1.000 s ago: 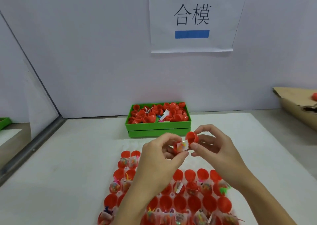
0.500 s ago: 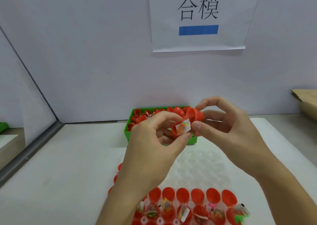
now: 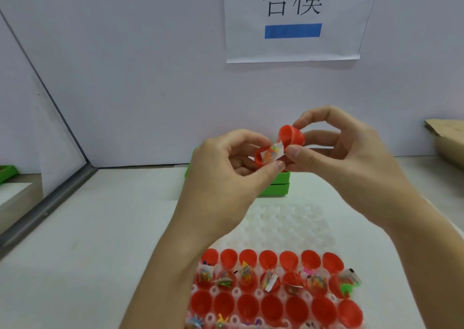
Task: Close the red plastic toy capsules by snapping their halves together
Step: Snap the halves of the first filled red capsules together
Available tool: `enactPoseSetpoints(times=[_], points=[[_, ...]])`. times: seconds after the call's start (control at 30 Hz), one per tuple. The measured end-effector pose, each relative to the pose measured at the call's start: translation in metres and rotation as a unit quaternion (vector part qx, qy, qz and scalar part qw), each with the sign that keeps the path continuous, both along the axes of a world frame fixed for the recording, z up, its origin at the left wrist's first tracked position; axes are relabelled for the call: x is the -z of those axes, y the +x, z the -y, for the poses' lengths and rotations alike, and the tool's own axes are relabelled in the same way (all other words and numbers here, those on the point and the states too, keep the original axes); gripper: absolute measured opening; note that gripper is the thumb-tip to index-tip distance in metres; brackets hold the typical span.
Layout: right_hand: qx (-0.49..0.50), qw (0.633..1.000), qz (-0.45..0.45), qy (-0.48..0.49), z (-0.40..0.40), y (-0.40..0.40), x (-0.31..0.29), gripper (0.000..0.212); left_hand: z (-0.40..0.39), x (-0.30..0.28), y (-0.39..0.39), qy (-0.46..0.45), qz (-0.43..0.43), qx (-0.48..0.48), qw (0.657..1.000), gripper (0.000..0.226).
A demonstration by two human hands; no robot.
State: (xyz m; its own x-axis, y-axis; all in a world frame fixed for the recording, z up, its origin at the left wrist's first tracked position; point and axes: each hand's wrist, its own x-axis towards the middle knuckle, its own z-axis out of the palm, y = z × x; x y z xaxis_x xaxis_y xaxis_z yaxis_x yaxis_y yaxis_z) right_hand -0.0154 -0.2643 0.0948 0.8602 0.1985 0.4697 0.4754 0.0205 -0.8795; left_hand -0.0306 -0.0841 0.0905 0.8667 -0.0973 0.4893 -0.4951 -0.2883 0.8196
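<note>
Fingers curled on both sides, mid-frame. Left hand (image 3: 226,173) pinches the lower capsule half (image 3: 261,156) between thumb and forefinger; a small packet (image 3: 272,153) of coloured bits sticks out of it. Right hand (image 3: 351,158) pinches the upper capsule half (image 3: 291,135), tilted, its rim just above the packet. Halves not joined. Below, at lower centre, a clear tray (image 3: 288,225) holds rows of open red halves (image 3: 271,261), some filled. Green box (image 3: 276,185) behind the hands. Paper sign (image 3: 293,19) at upper right.
</note>
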Motion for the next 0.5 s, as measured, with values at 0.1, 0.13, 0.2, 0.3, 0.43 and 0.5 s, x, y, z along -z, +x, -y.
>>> enactPoseSetpoints(times=[0.1, 0.13, 0.2, 0.3, 0.43, 0.5], points=[[0.005, 1.0, 0.004, -0.007, -0.001, -0.003, -0.003, 0.031, -0.001, -0.002, 0.0, 0.002, -0.001, -0.001, 1.0, 0.021], [0.007, 1.0, 0.005, -0.012, -0.001, -0.003, -0.003, 0.03, -0.002, -0.002, 0.0, 0.009, 0.001, -0.004, 1.0, 0.021], [0.01, 1.0, 0.009, -0.023, -0.002, -0.005, -0.005, 0.028, -0.003, -0.003, -0.001, 0.018, 0.008, -0.009, 1.0, 0.022], [0.018, 0.999, 0.016, -0.036, -0.002, -0.01, -0.007, 0.03, -0.003, -0.005, -0.003, 0.022, 0.021, -0.012, 0.999, 0.021], [0.019, 0.999, 0.022, -0.041, 0.001, -0.016, -0.01, 0.035, -0.001, -0.007, -0.007, 0.026, 0.031, -0.013, 0.999, 0.022], [0.023, 0.999, 0.023, -0.042, 0.004, -0.017, -0.009, 0.034, 0.003, -0.006, -0.009, 0.038, 0.035, -0.014, 0.999, 0.023]])
